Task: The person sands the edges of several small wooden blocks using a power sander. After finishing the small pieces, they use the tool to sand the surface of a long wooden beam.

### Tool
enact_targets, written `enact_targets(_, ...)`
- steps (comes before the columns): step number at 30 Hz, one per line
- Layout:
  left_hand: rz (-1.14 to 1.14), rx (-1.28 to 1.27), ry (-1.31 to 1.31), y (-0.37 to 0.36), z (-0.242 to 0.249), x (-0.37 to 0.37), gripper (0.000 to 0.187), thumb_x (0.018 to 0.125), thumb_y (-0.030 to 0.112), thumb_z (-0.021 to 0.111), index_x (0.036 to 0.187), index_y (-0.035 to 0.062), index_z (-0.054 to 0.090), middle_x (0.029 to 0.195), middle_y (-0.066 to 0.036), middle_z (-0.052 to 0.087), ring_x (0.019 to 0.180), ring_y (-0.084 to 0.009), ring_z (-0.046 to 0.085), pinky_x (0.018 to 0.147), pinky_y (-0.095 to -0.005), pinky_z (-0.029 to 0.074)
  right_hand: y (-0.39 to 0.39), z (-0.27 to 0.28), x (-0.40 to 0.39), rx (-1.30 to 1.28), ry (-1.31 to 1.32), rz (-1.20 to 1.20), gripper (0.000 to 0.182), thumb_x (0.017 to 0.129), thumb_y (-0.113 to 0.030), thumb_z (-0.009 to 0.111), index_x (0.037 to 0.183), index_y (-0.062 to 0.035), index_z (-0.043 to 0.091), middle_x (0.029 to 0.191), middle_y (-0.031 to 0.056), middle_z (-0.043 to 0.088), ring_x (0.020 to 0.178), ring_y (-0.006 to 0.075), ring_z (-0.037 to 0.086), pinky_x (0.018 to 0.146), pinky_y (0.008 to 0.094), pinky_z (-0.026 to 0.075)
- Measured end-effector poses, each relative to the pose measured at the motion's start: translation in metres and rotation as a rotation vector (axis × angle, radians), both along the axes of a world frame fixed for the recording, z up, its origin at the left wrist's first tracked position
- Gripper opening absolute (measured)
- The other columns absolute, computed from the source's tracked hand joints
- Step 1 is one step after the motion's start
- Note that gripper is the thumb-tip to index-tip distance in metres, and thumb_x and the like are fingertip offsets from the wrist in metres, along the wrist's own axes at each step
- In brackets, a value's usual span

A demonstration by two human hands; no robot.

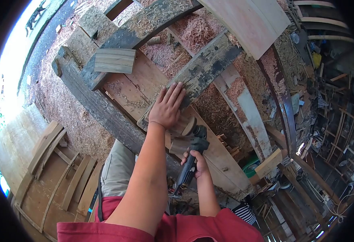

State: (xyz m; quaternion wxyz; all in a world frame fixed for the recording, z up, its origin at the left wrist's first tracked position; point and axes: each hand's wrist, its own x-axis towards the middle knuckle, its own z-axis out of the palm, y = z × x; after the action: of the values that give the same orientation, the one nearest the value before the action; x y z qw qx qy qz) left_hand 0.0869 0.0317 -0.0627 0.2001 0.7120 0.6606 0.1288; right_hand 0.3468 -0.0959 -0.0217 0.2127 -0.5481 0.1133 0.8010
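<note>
My left hand [168, 105] lies flat with its fingers stretched over the end of a weathered plank [203, 66], pressing on a wooden piece [181, 126] beneath and beside it. Wrapped round the body of a dark angle grinder [189, 165] is my right hand [197, 162]. The grinder's head and disc sit against the rounded end of the wooden piece, just below my left hand. How far the wooden piece extends under my palm is hidden.
A small striped board [115, 60] rests on a dark curved beam at the upper left. Wood shavings [199, 31] lie between the planks. Curved wooden pieces [43, 147] are at the lower left, and a pale panel [251, 22] is at the top right.
</note>
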Motion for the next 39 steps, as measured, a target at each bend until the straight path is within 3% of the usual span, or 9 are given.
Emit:
enact_targets(11, -0.013, -0.013, 0.054, 0.0, -0.003, 0.0, 0.08, 0.095, 0.03, 0.065, 0.169, 0.0106, 0.044, 0.182, -0.01, 0.032, 0.168, -0.0297, 0.031, 0.136, -0.0518, 0.026, -0.031, 0.007, 0.007, -0.054, 0.03, 0.063, 0.039, 0.095, -0.023, 0.078, 0.124, -0.0078, 0.057, 0.098, 0.0116, 0.068, 0.084, 0.0283, 0.071, 0.081, 0.0466, 0.063)
enact_targets(14, -0.009, -0.01, 0.005, 0.0, -0.003, -0.001, 0.085, 0.09, 0.024, 0.065, 0.17, 0.0094, 0.042, 0.182, -0.011, 0.032, 0.169, -0.0307, 0.029, 0.137, -0.0518, 0.025, -0.033, 0.006, 0.005, -0.052, 0.042, 0.065, 0.038, 0.095, -0.023, 0.078, 0.124, -0.0078, 0.058, 0.098, 0.0114, 0.068, 0.084, 0.0282, 0.072, 0.081, 0.0469, 0.063)
enact_targets(30, -0.019, -0.022, 0.034, -0.001, -0.003, -0.001, 0.087, 0.091, 0.027, 0.066, 0.171, 0.0103, 0.04, 0.183, -0.01, 0.03, 0.169, -0.0295, 0.028, 0.137, -0.0519, 0.026, -0.047, 0.01, -0.001, -0.084, 0.006, 0.066, 0.037, 0.096, -0.023, 0.077, 0.123, -0.0069, 0.058, 0.097, 0.0112, 0.068, 0.084, 0.0273, 0.072, 0.082, 0.0472, 0.063)
enact_targets(39, -0.03, -0.015, 0.063, -0.001, -0.002, -0.001, 0.081, 0.094, 0.031, 0.066, 0.169, 0.0104, 0.044, 0.183, -0.009, 0.031, 0.169, -0.0293, 0.029, 0.136, -0.0523, 0.027, -0.017, 0.008, -0.002, -0.011, -0.049, 0.034, 0.036, 0.096, -0.022, 0.077, 0.123, -0.0074, 0.058, 0.097, 0.0114, 0.068, 0.084, 0.028, 0.071, 0.081, 0.0463, 0.063)
